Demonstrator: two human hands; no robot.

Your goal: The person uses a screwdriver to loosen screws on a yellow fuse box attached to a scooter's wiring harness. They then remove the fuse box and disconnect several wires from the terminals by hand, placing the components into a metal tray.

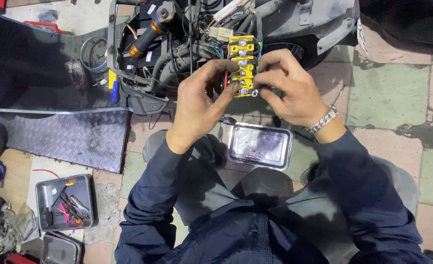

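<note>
My left hand (197, 105) fingers are curled tight, pinching the lower edge of the yellow terminal block (242, 66). My right hand (287, 88) pinches closed on a small screw (254, 92) at the block's bottom corner. The block hangs among wires (177, 61) under the scooter (294, 22), above a metal tray (260, 145) on the floor.

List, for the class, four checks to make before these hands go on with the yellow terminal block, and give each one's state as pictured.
1. Left hand steadies the yellow terminal block: ok, fingers rest on its lower left edge.
2. Right hand grips the small screw: ok, pinched at the fingertips.
3. Metal tray within reach: ok, on the floor below both hands.
4. Wires seated in the block: cannot tell, fingers hide them.
</note>
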